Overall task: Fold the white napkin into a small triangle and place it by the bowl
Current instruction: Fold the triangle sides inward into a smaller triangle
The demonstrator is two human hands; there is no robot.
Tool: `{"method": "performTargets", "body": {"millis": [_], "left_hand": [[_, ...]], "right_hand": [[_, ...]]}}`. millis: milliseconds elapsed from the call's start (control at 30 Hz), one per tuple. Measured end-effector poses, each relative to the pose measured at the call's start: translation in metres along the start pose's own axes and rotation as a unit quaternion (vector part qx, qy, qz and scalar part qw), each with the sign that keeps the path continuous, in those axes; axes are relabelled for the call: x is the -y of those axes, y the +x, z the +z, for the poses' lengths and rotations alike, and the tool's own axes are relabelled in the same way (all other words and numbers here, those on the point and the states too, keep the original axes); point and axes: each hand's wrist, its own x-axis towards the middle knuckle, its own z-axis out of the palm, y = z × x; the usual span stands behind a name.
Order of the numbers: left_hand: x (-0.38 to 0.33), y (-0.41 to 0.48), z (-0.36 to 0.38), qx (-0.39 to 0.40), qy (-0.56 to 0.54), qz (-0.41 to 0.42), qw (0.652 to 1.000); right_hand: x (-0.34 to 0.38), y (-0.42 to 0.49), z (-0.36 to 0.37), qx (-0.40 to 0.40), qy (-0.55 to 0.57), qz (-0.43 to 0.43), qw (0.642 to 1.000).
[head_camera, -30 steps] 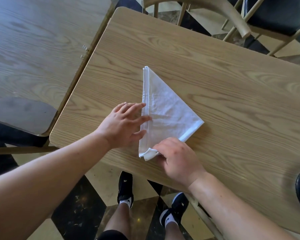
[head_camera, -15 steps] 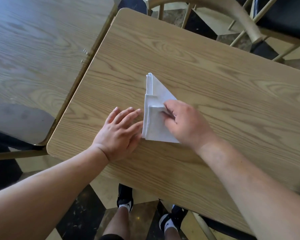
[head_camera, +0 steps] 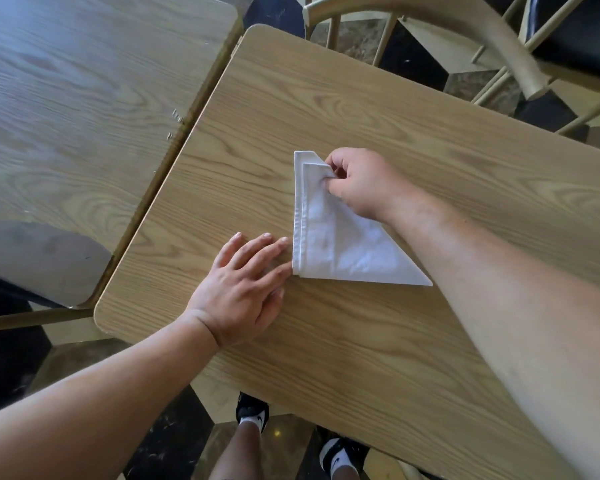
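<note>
The white napkin (head_camera: pixel 340 247) lies folded into a triangle on the wooden table (head_camera: pixel 378 116), its long straight edge on the left. My right hand (head_camera: pixel 357 183) pinches the napkin's top corner between thumb and fingers, holding the upper layer over the lower one. My left hand (head_camera: pixel 246 289) lies flat on the table with fingers spread, fingertips touching the napkin's lower left corner. The bowl is not in view.
A second wooden table (head_camera: pixel 77 109) stands close on the left with a narrow gap between. A curved wooden chair back (head_camera: pixel 465 26) is beyond the far edge. The table's near edge is just below my left wrist, with my feet on the floor beneath.
My right hand carried the napkin's near corner up to the far corner, halving the triangle. My left hand slid off the napkin to its lower left corner.
</note>
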Motion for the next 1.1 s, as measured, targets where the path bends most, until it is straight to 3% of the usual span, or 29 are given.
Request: {"method": "performTargets", "body": {"millis": [133,267,467,600,767,1000,1100], "left_hand": [[0.000,0.000,0.000,0.001,0.004,0.000,1.000],[0.000,0.000,0.000,0.001,-0.004,-0.016,1.000],[-0.001,0.002,0.002,-0.025,-0.027,-0.048,0.998],[0.001,0.000,0.002,-0.004,-0.005,-0.008,1.000],[0.000,0.002,0.002,0.026,0.025,-0.006,0.999],[-0.003,0.004,-0.001,0.031,0.021,-0.017,0.999],[-0.004,0.005,-0.001,0.034,0.022,-0.020,0.999]], "right_hand": [[-0.008,0.015,0.010,-0.009,-0.075,0.034,0.997],[-0.017,0.011,0.021,-0.112,-0.147,0.063,0.981],[-0.023,-0.047,0.053,-0.337,-0.120,-0.082,0.930],[-0.027,-0.092,0.100,-0.251,-0.114,-0.170,0.946],[-0.044,-0.098,0.129,-0.137,-0.222,-0.092,0.961],[-0.115,-0.116,0.081,-0.197,-0.243,0.073,0.947],[-0.130,-0.123,0.068,-0.203,-0.249,0.092,0.943]]}}
